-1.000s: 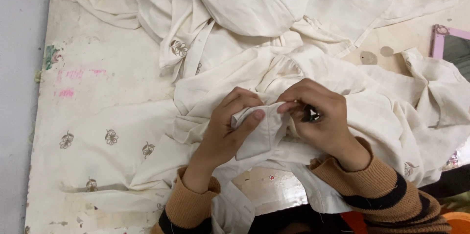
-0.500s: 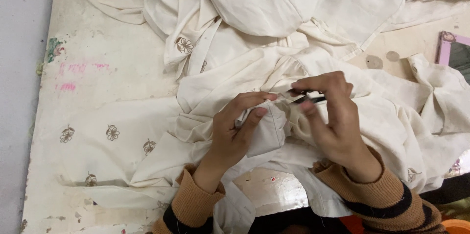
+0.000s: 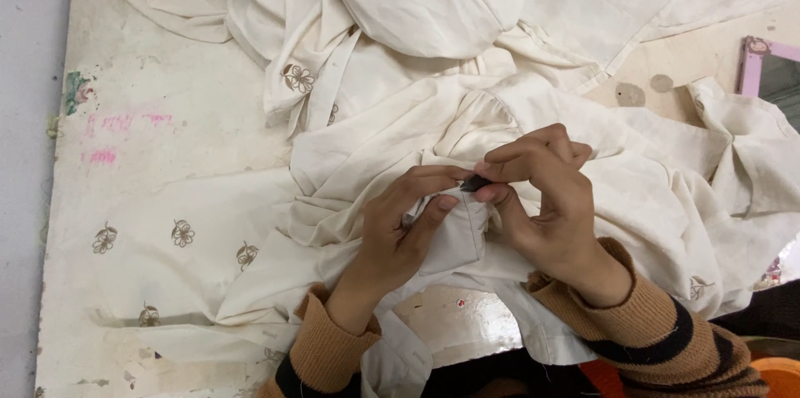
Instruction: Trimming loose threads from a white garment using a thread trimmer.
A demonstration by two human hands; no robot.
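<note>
Cream cloth [image 3: 433,115] fills the view, with brown flower motifs to the left of the left hand [image 3: 400,231]. The right hand [image 3: 546,198] pinches a small dark tool [image 3: 473,185]. Sleeves [image 3: 667,340] below are tan with black stripes. The off-white surface [image 3: 150,115] bears pink smudges.

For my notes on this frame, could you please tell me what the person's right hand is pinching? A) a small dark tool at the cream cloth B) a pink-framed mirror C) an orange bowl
A: the right hand pinches a small dark tool against the cream cloth that the left hand steadies.
</note>
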